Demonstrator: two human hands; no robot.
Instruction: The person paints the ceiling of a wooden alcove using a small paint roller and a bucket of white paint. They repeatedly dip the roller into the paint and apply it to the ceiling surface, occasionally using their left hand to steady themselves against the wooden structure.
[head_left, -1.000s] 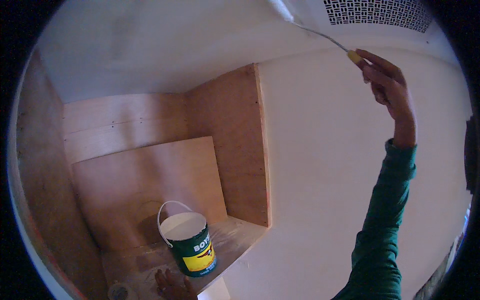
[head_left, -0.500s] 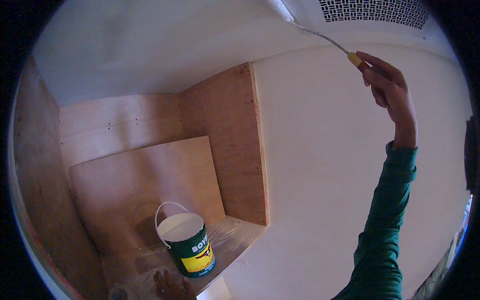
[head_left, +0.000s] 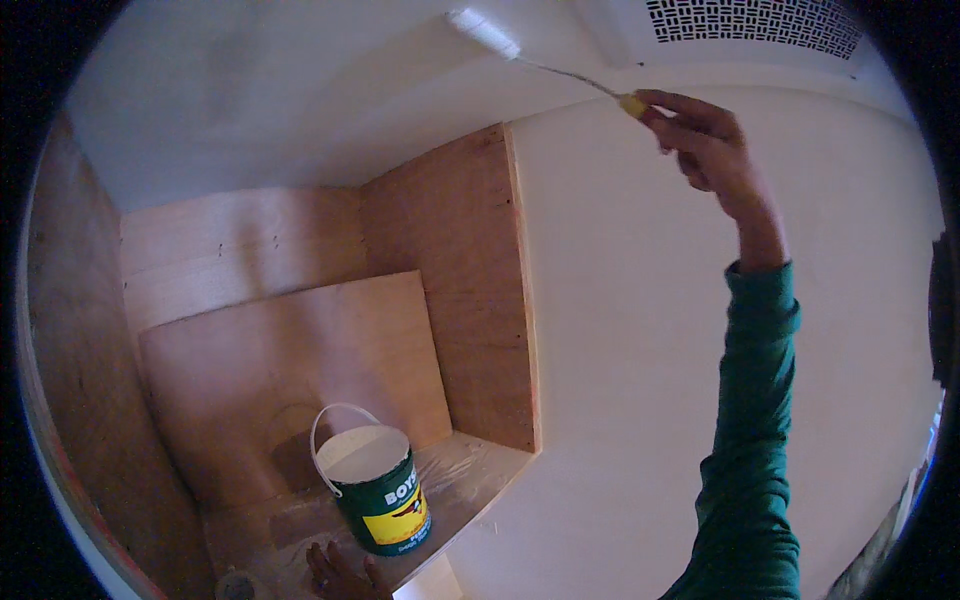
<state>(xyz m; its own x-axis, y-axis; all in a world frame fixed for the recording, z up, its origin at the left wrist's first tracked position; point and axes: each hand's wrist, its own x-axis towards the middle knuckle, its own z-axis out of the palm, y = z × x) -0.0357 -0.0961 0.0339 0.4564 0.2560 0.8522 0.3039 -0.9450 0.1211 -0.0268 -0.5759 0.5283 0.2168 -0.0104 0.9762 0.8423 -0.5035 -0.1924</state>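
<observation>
My right hand, closed on the yellow handle of a white paint roller, reaches up at the upper right, with the roller head at the pale ceiling. My left hand lies with fingers apart on the plywood shelf at the bottom. Just above and right of it stands a green and yellow paint bucket, white inside, with its handle raised.
A plywood alcove holds a loose board leaning at its back. A pale wall fills the right side. A perforated vent panel is set at the upper right, and a small round object sits on the shelf by my left hand.
My right hand and the roller have swung leftward along the ceiling, away from beside the vent. My left hand and the bucket are in nearly the same places.
</observation>
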